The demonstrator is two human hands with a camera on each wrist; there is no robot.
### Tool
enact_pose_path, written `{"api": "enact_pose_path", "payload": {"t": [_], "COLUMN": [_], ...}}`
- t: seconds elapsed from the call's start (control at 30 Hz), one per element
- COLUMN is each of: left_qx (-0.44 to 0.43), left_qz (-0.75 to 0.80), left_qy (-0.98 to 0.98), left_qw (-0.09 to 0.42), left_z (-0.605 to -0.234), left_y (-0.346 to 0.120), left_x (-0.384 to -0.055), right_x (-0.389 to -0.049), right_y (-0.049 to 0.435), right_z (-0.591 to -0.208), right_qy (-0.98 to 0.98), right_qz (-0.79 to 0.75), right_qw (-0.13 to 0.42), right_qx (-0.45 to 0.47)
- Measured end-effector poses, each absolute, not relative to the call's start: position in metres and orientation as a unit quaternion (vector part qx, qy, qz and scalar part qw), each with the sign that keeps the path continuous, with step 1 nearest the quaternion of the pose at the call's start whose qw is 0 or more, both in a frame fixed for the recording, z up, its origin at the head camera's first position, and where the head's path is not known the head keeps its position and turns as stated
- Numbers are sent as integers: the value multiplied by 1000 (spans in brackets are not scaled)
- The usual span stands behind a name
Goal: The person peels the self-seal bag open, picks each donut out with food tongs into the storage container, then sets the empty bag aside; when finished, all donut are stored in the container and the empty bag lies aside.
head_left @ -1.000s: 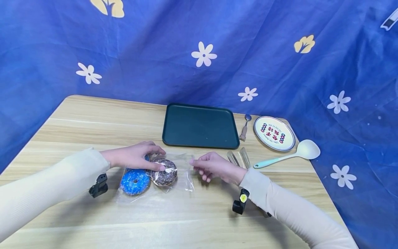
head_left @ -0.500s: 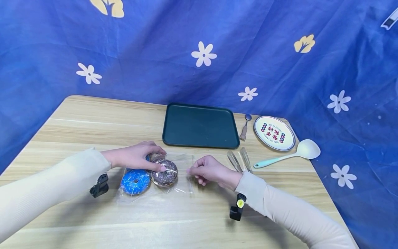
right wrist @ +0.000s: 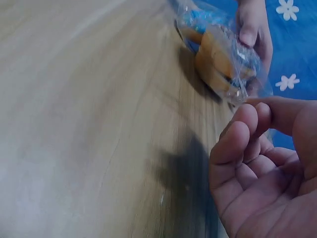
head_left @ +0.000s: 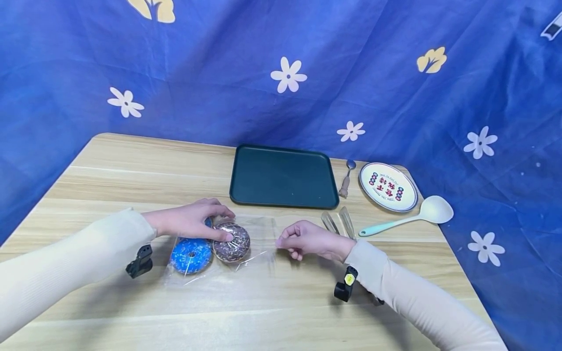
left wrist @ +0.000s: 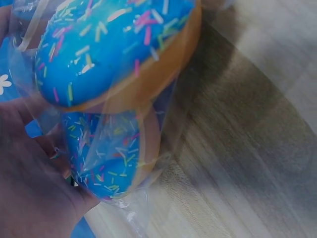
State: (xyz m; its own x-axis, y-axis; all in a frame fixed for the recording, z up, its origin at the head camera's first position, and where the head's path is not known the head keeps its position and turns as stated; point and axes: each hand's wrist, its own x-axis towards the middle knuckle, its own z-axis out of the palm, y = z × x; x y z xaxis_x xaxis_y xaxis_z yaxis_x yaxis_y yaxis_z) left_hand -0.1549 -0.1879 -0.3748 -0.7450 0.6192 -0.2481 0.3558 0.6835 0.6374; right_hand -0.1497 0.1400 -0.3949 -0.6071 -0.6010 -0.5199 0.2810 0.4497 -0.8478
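A clear plastic bag (head_left: 262, 234) holds toy-like doughnuts with sprinkles. A brown-iced doughnut (head_left: 229, 252) and a blue one (head_left: 188, 257) show through it in the head view; another blue doughnut (left wrist: 106, 168) is partly hidden under my left hand. That left hand (head_left: 190, 219) grips the bag from above, its thumb lying on the brown doughnut. At the bag's right edge, my right hand (head_left: 313, 240) pinches the film between thumb and forefinger, its other fingers curled. In the right wrist view, the pinched corner comes close to the fingertips (right wrist: 250, 116).
Behind the bag lies a dark green tray (head_left: 284, 175). To its right are a small spoon (head_left: 347, 179), a white plate (head_left: 388, 187) with printed writing, and a white ladle (head_left: 432, 210) with a mint handle. Metal tongs (head_left: 338, 224) lie partly behind the right hand.
My right hand shifted slightly left, then back to the right, drawing the bag's edge with it. My left hand stays in place on the doughnuts.
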Motion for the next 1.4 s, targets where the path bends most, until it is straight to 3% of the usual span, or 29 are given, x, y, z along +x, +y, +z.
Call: {"api": "enact_pose_path", "payload": {"t": [0.27, 0.67, 1.0, 1.4], "left_qx": [279, 282, 280, 287], "left_qz": [277, 263, 260, 266], "left_qy": [893, 898, 899, 895], "left_qw": [219, 212, 214, 214], "left_z": [-374, -374, -374, -374], "left_y": [-186, -183, -185, -187], "left_x": [-154, -155, -154, -152], "right_x": [-145, -116, -118, -135], "right_y": [143, 120, 127, 149], "right_z": [-397, -386, -389, -397], "right_qy": [709, 776, 724, 746], "right_qz": [-544, -507, -543, -458], "right_qw": [442, 372, 420, 457], "right_qx": [-73, -47, -70, -160]}}
